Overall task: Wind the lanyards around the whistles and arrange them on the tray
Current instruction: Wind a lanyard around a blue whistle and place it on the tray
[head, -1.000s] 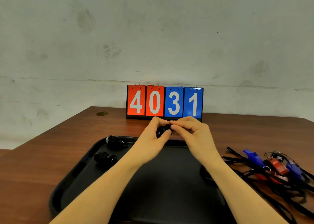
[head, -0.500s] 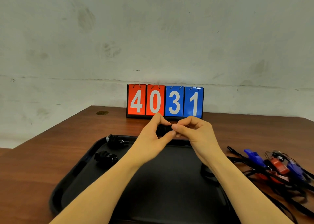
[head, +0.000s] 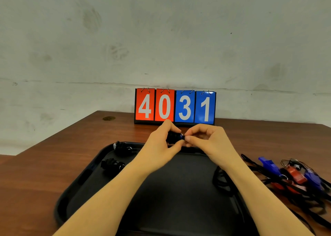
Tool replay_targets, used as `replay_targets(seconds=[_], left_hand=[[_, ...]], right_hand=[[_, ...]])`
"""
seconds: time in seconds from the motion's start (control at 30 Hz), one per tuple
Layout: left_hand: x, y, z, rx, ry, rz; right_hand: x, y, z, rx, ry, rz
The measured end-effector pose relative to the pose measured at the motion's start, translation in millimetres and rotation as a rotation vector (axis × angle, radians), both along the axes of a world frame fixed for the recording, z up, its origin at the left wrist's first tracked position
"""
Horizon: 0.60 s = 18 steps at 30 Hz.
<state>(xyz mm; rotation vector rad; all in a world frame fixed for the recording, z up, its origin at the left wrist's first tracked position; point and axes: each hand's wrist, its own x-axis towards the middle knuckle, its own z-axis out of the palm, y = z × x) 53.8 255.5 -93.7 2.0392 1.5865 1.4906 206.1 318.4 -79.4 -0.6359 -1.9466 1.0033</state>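
Above the far edge of the black tray (head: 84, 180), my left hand (head: 159, 146) grips a wound whistle (head: 174, 137), a blue whistle wrapped in black lanyard. My right hand (head: 209, 141) pinches its right end by the metal ring with thumb and forefinger. Two wound whistles lie in the tray's far left corner, one (head: 123, 147) behind the other (head: 112, 165). On the table right of the tray lies a tangle of blue whistles (head: 268, 166) and red whistles (head: 295, 175) with loose black lanyards.
A flip scoreboard (head: 175, 107) reading 4031 stands at the table's back edge against the wall. A loop of black lanyard (head: 221, 184) lies over the tray's right side. A round brass fitting (head: 108, 118) sits in the wooden table's far left corner.
Both hands have shifted slightly right with the whistle. My left thumb and forefinger have spread apart around it, and my right fingertips now pinch its right end.
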Motion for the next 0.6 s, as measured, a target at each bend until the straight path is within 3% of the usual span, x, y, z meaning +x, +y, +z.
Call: replay_targets(seconds=[0.3,0.6], left_hand=[[0.1,1.1,-2.4,-0.034,0.123,-0.012],[2.3,4.5,-6.3,-0.110,0.156,-0.025]], right_hand=[[6.4,6.2,-3.2,0.168,-0.197,-0.004],[0.9,4.1,-6.0,0.259,-0.203,-0.126]])
